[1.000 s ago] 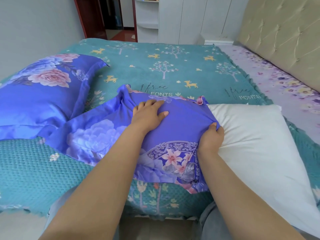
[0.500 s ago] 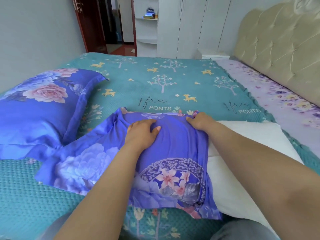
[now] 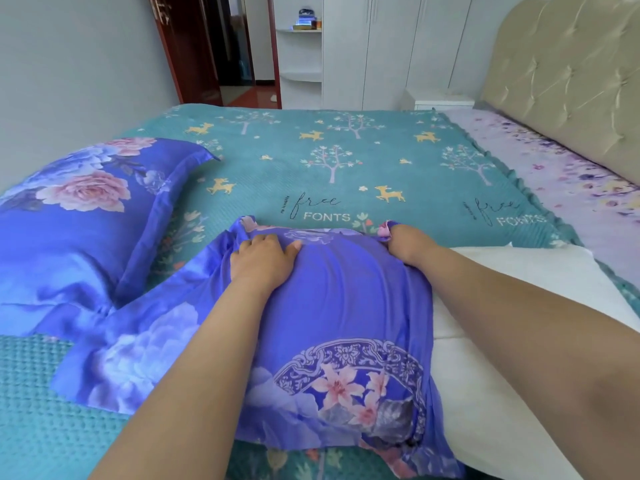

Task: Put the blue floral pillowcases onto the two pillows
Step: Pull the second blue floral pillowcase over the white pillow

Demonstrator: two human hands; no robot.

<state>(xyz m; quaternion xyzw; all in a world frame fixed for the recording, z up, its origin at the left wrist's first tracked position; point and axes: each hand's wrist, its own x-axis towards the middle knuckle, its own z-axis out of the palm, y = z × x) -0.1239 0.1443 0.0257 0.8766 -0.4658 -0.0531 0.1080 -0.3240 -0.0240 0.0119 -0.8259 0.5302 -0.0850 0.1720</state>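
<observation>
A blue floral pillowcase [image 3: 346, 306] covers the left end of a white pillow [image 3: 485, 393] lying across the bed in front of me. My left hand [image 3: 263, 261] presses flat on top of the covered part, fingers spread and pointing away from me. At the far corner of the case, my right hand [image 3: 408, 244] grips the fabric edge, fingers curled into it. The pillow's right part sticks out bare. A second pillow in a blue floral pillowcase [image 3: 79, 223] lies at the left.
The bed carries a teal spread [image 3: 346, 161] with deer and trees, and a lilac floral sheet [image 3: 571, 188] by the padded headboard [image 3: 571, 81] on the right. White wardrobes and a dark doorway stand beyond the bed.
My right hand went from the near edge of the case opening to its far corner. The case now reaches farther along the pillow. The camera has moved in and tilted up.
</observation>
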